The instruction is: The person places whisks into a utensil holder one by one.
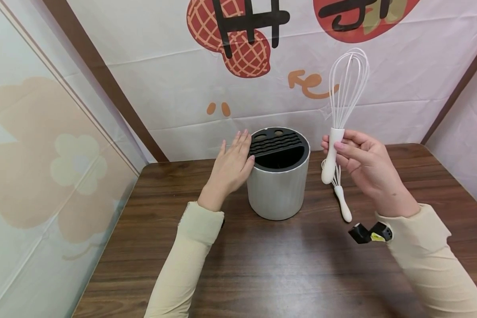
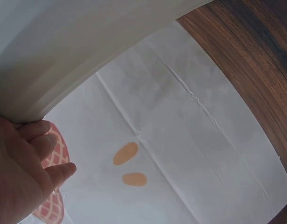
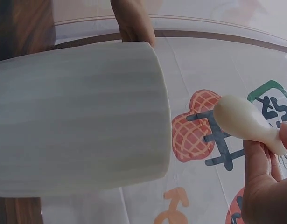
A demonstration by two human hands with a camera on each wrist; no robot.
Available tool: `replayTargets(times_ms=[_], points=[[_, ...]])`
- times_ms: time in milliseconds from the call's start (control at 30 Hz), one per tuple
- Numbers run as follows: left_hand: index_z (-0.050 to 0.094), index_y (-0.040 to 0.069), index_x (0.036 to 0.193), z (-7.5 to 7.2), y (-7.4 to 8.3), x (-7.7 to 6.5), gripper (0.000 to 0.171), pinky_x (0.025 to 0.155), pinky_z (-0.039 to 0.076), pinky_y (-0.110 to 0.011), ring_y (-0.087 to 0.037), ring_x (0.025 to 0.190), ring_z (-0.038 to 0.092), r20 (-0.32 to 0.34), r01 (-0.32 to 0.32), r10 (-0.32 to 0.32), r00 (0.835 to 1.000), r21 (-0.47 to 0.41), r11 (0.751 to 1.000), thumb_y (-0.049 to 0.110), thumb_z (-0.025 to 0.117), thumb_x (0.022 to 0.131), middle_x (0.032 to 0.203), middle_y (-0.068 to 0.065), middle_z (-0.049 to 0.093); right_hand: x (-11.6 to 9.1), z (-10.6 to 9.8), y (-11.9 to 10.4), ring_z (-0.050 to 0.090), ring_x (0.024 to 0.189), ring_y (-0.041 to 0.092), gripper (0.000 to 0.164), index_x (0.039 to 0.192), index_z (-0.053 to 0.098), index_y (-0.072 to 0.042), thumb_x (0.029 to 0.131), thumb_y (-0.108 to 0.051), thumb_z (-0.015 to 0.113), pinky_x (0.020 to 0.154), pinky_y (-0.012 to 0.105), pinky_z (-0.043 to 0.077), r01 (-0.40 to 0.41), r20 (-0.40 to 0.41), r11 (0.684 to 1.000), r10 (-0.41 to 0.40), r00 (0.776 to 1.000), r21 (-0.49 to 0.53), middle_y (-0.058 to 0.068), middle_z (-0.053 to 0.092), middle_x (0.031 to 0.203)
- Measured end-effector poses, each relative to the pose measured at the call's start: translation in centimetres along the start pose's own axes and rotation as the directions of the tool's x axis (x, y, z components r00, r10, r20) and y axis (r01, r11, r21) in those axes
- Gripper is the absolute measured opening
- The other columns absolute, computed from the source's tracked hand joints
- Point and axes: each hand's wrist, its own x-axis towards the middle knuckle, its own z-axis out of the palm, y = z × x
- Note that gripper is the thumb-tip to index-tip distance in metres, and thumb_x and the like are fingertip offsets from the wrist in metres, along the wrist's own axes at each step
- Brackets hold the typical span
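My right hand (image 1: 361,163) pinches a large white whisk (image 1: 334,150) by its handle, wires up, in the air to the right of a round utensil holder (image 1: 278,194). In the right wrist view the whisk's rounded handle end (image 3: 239,116) points toward the holder's wall (image 3: 87,121). The holder has a light ribbed body and a black top with slots, holes and a half-round opening. My left hand (image 1: 232,165) rests with straight fingers against the holder's left rim. In the left wrist view its fingers (image 2: 59,175) show beside the holder's side.
A smaller white whisk (image 1: 343,203) lies on the brown wooden table (image 1: 262,265), right of the holder, partly behind the large whisk's handle. A printed white cloth (image 1: 163,97) hangs behind the table. A black wrist camera (image 1: 369,233) sits at the right cuff.
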Motion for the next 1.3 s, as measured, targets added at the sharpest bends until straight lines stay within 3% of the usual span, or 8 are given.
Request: replayTargets(times_ms=[433, 1300], points=[[0.018, 0.004, 0.151, 0.1, -0.1, 0.0, 0.058, 0.114, 0.005, -0.048, -0.016, 0.144, 0.003, 0.009, 0.004, -0.004, 1.000, 0.008, 1.000, 0.032, 0.024, 0.101, 0.157, -0.006, 0.012, 1.0, 1.3, 1.2, 0.066, 0.095, 0.029, 0.024, 0.106, 0.062, 0.011, 0.088, 0.018, 0.047, 0.090, 0.034, 0.049, 0.000, -0.040, 1.000, -0.001, 0.999, -0.011, 0.023, 0.067, 0.098], [0.016, 0.005, 0.151, -0.3, 0.1, 0.0, 0.057, 0.115, 0.002, -0.045, -0.017, 0.144, 0.005, 0.021, 0.012, -0.012, 1.000, 0.002, 1.000, 0.031, 0.026, 0.101, 0.157, -0.006, 0.012, 3.5, 3.5, 3.2, 0.068, 0.090, 0.030, 0.020, 0.101, 0.061, 0.008, 0.084, 0.018, 0.055, 0.084, 0.035, 0.052, 0.041, -0.107, 0.999, -0.044, 0.993, -0.029, 0.022, 0.066, 0.097]])
